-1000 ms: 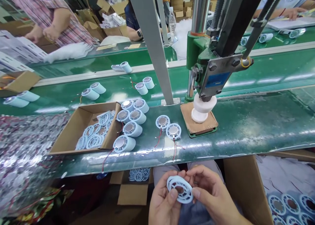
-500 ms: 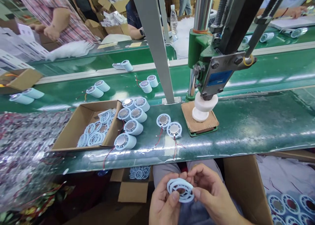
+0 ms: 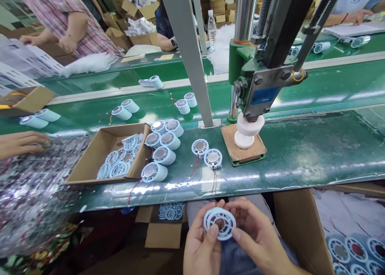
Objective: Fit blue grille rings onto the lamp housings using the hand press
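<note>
Above my lap, my left hand (image 3: 201, 239) grips the left side of a pair of light-blue slotted plastic rings (image 3: 221, 214), its thumb pressed on their face. The rings overlap, slightly offset. My right hand (image 3: 255, 234) pinches their right edge between thumb and fingers. Beyond my hands, two round motors (image 3: 213, 158) with silver centres and red wires lie on the green bench (image 3: 300, 158). Left of these, several light-blue cylindrical housings (image 3: 154, 172) stand grouped against a cardboard box (image 3: 104, 140) of similar rings.
A green press (image 3: 246, 66) with a white pressing head (image 3: 249, 124) stands over a cardboard-covered base (image 3: 227, 136). Another person's hand (image 3: 25, 143) reaches over bubble wrap (image 3: 39, 190) at left. Open boxes flank my legs, one with rings (image 3: 171, 211), another with wired units (image 3: 337, 249).
Both hands have tilted the rings so their face turns more toward me, and they sit slightly higher. Another person's hand has come in at the left over the bubble wrap.
</note>
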The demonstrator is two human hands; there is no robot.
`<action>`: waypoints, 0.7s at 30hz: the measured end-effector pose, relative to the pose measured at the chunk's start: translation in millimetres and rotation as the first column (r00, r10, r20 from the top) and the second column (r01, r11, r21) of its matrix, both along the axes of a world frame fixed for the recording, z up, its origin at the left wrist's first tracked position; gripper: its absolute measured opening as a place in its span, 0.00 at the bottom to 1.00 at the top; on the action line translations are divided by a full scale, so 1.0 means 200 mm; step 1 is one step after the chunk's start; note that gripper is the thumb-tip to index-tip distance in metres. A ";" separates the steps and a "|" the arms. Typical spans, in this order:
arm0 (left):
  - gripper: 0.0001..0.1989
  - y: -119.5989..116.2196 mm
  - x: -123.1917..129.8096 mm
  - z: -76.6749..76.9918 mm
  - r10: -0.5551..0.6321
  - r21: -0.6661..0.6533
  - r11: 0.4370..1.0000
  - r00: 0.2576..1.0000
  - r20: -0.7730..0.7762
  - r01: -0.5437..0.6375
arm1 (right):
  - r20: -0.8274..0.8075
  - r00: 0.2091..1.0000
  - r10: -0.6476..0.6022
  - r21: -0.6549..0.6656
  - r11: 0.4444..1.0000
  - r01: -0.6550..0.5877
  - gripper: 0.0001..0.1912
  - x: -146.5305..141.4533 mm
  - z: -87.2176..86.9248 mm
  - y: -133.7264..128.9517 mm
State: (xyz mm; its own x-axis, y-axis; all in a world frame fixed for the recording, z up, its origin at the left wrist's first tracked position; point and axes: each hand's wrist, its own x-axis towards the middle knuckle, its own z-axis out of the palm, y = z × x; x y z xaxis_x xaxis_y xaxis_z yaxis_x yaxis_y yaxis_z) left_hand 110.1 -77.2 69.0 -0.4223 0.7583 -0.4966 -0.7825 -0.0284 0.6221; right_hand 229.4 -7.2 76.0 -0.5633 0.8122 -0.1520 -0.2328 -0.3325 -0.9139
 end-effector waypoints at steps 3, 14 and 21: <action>0.19 0.03 0.01 0.06 -0.002 0.048 0.999 0.999 0.037 0.000 | 0.064 0.998 0.004 0.110 0.994 -0.011 0.16 0.00 0.03 0.03; 0.27 0.03 -0.01 0.21 -0.128 0.290 0.952 0.988 0.081 0.099 | -0.138 0.985 0.099 0.013 0.995 -0.098 0.31 -0.01 0.12 0.11; 0.25 0.04 -0.02 0.20 -0.132 0.308 0.946 0.988 0.087 0.099 | -0.116 0.990 0.078 0.027 0.997 -0.076 0.31 -0.02 0.11 0.09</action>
